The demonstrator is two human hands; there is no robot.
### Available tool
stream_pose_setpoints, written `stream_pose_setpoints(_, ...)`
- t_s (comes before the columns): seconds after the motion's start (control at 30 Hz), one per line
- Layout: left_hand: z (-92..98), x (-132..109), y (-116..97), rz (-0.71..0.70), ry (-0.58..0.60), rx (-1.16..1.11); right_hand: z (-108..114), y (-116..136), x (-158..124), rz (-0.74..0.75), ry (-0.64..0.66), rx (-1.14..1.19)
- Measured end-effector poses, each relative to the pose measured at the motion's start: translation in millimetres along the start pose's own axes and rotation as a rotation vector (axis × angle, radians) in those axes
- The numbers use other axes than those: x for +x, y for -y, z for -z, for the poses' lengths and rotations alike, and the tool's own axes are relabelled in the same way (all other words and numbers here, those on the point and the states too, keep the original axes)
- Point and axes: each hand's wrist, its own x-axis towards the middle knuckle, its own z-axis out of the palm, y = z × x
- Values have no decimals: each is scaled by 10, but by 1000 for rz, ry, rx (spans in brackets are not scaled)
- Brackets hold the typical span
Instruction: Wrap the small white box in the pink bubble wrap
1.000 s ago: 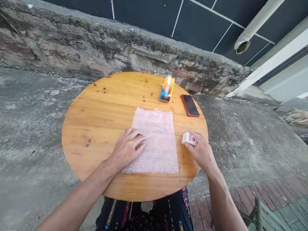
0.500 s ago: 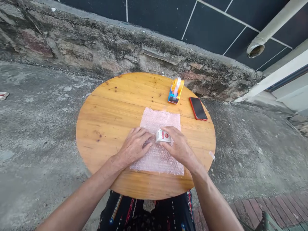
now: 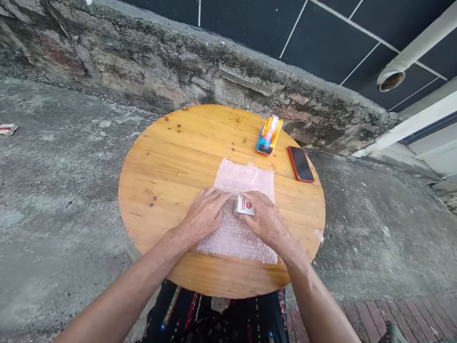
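Note:
A sheet of pinkish bubble wrap (image 3: 246, 238) lies spread on the round wooden table (image 3: 167, 166). Near its middle rests a small white box (image 3: 244, 205) with red print. My right hand (image 3: 266, 216) grips the box from its right side, thumb at the near edge and fingers over the far edge. On the left edge of the wrap is my left hand (image 3: 207, 212), its fingers and thumb closed together on the sheet. Its index fingertip comes close to the box's left side. The palm hides part of the wrap's edge.
A yellow and blue tape dispenser (image 3: 269, 136) stands toward the table's far right, with a red-edged phone (image 3: 301, 164) beside it. A strip of tape (image 3: 319, 236) hangs at the right rim. A stone wall base (image 3: 178, 71) runs behind the table.
My left thumb has drawn in toward the fingers, and the index finger reaches nearer the box. The right hand keeps its hold. The whole view has shifted slightly.

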Motion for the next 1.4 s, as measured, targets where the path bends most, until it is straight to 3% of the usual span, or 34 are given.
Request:
stream_pose_setpoints(0.6, -14, 0, 30, -32, -10, -13, 20, -6, -28, 42, -23, 29)
stream_pose_setpoints(0.7, -11, -10, 32, -40, -32, -37, 107, -18, -136, 54, -128, 20)
stream_pose_setpoints(0.83, -18, -19, 56, -42, -96, -59, 174, -18, -505, 0, -289, 12)
stream_pose_setpoints(0.97, -20, -16, 80, -58, -179, -67, 61, 105, -940, -29, -189, 43)
stream_pose_setpoints(1.07, -12, -12, 80, -41, -224, -60, -47, 219, -1102, -57, -131, 46)
stream_pose_setpoints(1.27, -13, -14, 98, 9, -261, -43, -115, 274, -1062, -33, -45, -94)
stream_pose_setpoints(1.4, -13, -12, 122, 33, -263, -29, -172, 250, -1056, 30, -71, -165)
